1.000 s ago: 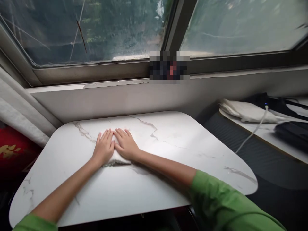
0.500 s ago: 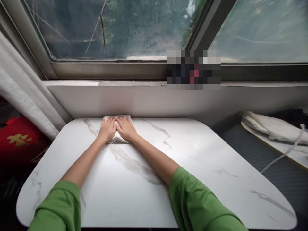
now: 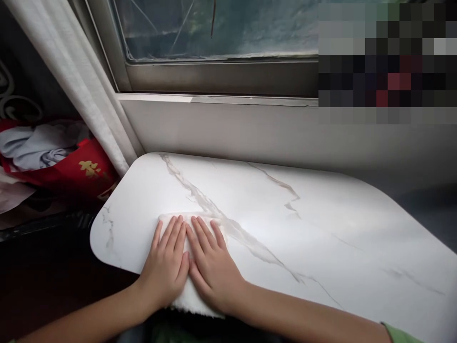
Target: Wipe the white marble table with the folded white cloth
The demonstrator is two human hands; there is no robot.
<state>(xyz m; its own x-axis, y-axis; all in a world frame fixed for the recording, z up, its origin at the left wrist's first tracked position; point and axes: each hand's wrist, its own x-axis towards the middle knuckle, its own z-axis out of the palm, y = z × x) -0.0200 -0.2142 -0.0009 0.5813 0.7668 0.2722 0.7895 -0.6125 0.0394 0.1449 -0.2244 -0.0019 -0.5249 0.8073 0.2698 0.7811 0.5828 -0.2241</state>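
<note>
A white cloth [image 3: 198, 303] lies on the white marble-patterned tabletop [image 3: 321, 219], near its front left edge. Its lower end reaches the front edge of the table. My left hand [image 3: 167, 264] rests flat on the cloth's left part with fingers stretched forward. Beside it, my right hand [image 3: 212, 267] presses flat on the right part, fingers also extended. The thumbs almost meet in the middle, and the palms hide much of the cloth.
Behind the table stands a pale wall [image 3: 232, 126] under a window [image 3: 228, 33]. A light curtain [image 3: 71, 71] hangs at the left, near a red bag [image 3: 85, 166] with grey fabric [image 3: 39, 143] in it. Part of the upper right is pixelated.
Both hands and the cloth have come from the table's back edge toward me, to the front left. The view has turned left, showing more of the red bag.
</note>
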